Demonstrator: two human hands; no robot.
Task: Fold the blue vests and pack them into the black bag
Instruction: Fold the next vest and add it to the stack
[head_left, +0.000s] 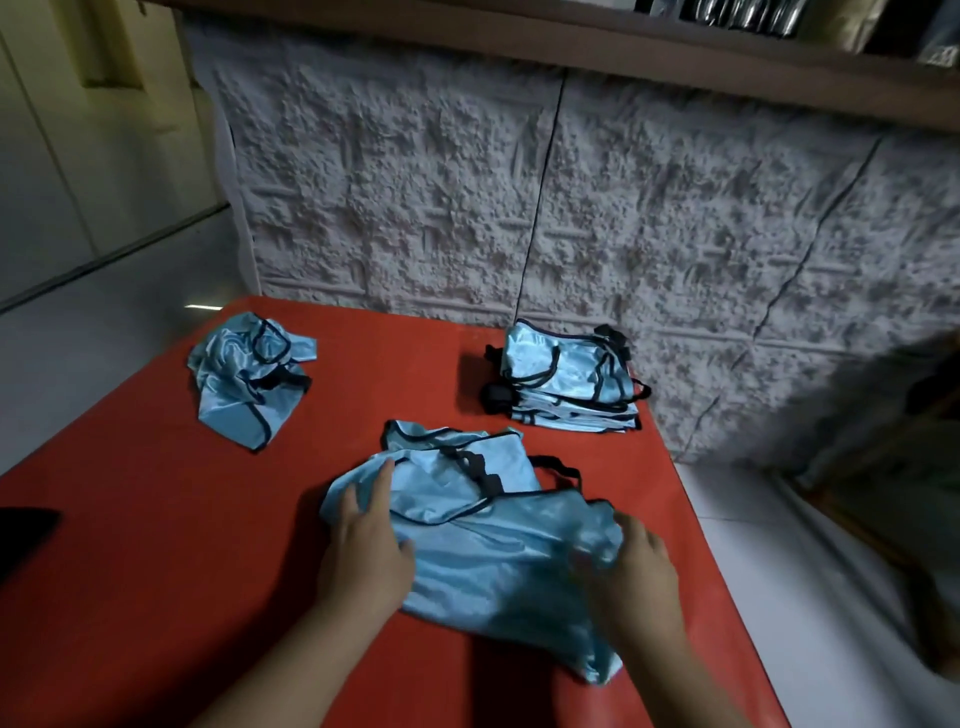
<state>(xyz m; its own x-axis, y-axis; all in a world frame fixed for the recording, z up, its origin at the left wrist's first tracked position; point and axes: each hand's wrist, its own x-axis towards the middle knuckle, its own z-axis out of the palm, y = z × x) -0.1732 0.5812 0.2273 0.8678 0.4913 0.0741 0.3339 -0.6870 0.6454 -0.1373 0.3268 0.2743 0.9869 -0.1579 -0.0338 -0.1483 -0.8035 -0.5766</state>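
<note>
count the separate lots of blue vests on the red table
3: a crumpled heap far left, a folded stack far right by the wall, one vest under both hands. Vests inside each lot can't be counted.

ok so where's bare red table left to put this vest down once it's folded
Bare red table lies between the crumpled vest and the folded stack, and at the near left between the left hand and the dark object at the edge. It is crowded around the spread vest under the right hand.

Both hands on blue vest (467, 551), red table (156, 519), folded stack (569, 384)
</note>
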